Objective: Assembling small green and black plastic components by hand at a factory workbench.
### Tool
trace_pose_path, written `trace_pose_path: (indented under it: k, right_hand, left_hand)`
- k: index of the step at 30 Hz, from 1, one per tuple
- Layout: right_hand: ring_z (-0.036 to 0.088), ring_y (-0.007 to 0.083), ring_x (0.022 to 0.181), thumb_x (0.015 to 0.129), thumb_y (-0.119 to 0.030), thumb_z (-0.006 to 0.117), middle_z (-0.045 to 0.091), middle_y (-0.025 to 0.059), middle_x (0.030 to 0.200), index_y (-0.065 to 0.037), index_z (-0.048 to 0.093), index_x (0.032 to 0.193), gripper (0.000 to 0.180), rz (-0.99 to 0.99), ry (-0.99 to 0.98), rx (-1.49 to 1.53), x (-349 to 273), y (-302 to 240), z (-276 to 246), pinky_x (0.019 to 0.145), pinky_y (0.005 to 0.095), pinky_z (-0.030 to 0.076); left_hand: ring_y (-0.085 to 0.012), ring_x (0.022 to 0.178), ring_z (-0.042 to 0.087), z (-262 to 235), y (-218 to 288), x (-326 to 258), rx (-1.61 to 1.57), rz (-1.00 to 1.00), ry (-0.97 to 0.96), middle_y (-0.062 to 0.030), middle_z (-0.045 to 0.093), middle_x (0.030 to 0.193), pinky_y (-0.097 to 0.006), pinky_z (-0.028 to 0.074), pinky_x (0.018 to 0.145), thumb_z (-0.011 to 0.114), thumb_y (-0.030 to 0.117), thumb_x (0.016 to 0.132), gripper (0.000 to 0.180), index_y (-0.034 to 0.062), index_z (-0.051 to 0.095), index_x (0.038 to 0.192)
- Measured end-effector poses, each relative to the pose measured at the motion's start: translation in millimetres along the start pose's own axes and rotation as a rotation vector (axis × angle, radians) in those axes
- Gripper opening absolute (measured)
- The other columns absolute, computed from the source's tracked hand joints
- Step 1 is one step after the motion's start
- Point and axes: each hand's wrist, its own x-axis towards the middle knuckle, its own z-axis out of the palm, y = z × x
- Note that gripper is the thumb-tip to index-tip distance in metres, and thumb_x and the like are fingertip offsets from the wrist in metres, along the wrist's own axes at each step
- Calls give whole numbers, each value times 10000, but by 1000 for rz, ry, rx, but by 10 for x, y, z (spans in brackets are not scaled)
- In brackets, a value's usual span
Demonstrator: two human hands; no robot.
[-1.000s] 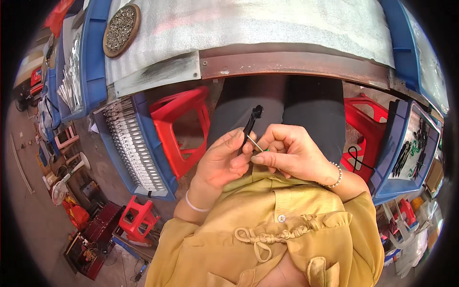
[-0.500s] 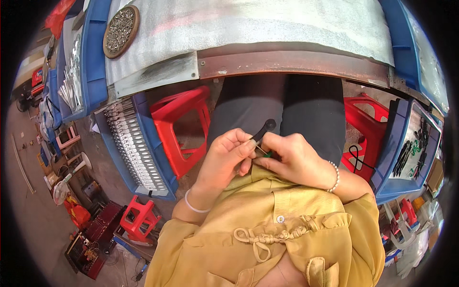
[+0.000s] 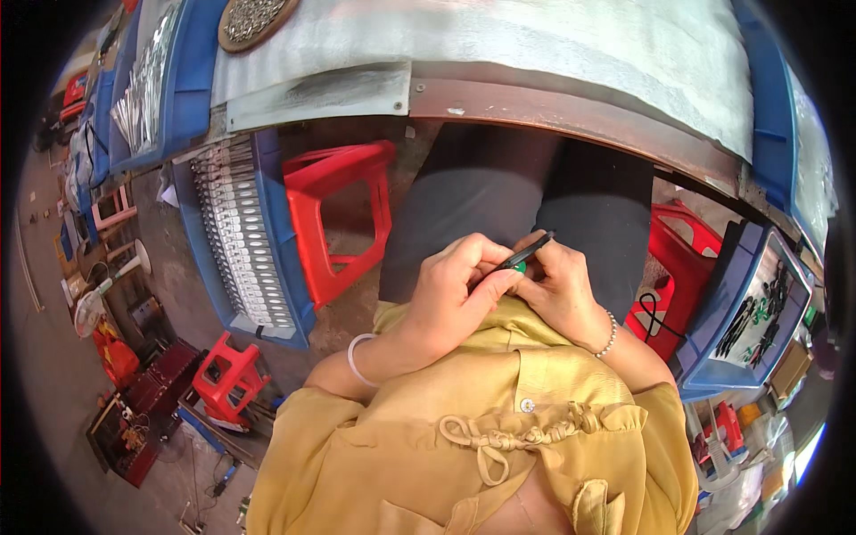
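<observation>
Above my lap, both hands meet around a small slim black part (image 3: 529,250) with a green piece (image 3: 520,267) at its side. My left hand (image 3: 456,283) is closed, its thumb and bent forefinger pinching the near end of the part. My right hand (image 3: 563,283) is closed too, fingers curled round the same part from the other side. The black part slants up to the right, its rounded tip showing beyond the fingers. Fingers cover much of it, so its exact kind cannot be made out.
A worktable (image 3: 571,53) with a metal front edge lies ahead, bearing a round dish (image 3: 254,20) of small metal pieces. At my left, a blue bin (image 3: 290,232) holds rows of metal parts beside a red stool (image 3: 339,218). The right-hand bin (image 3: 727,370) holds black and green parts.
The black part has turned flatter, and its tip now points right. My left hand has shifted right, and my right hand has rotated around the part. The whole view has shifted slightly.
</observation>
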Motion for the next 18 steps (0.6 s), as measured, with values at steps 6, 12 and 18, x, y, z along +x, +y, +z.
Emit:
trace_pose_path:
  k: [6, 12, 18]
  right_hand:
    - [585, 186, 546, 710, -118, 776, 568, 100, 661, -7, 607, 871, 258, -60, 34, -91, 21, 97, 116, 513, 305, 461]
    - [510, 67, 478, 809, -103, 712, 592, 21, 664, -7, 661, 965, 190, 302, -462, 538, 64, -82, -146, 457, 211, 375]
    - [439, 45, 412, 910, -171, 595, 583, 52, 687, 36, 634, 1036, 246, 518, -866, 1421, 176, -70, -214, 393, 164, 352]
  left_hand:
    - [-50, 634, 577, 4, -18, -20, 87, 80, -27, -61, 625, 848, -200, 453, 506, 602, 26, 894, 109, -32, 571, 981]
    - [-55, 622, 564, -194, 86, 1, -14, -69, -89, -46, 615, 796, -205, 448, 528, 582, 49, 909, 102, -10, 574, 992]
    - [-89, 603, 549, -320, 40, 75, -497, -292, -283, -32, 604, 716, -206, 424, 537, 568, 133, 937, 146, 33, 577, 1043]
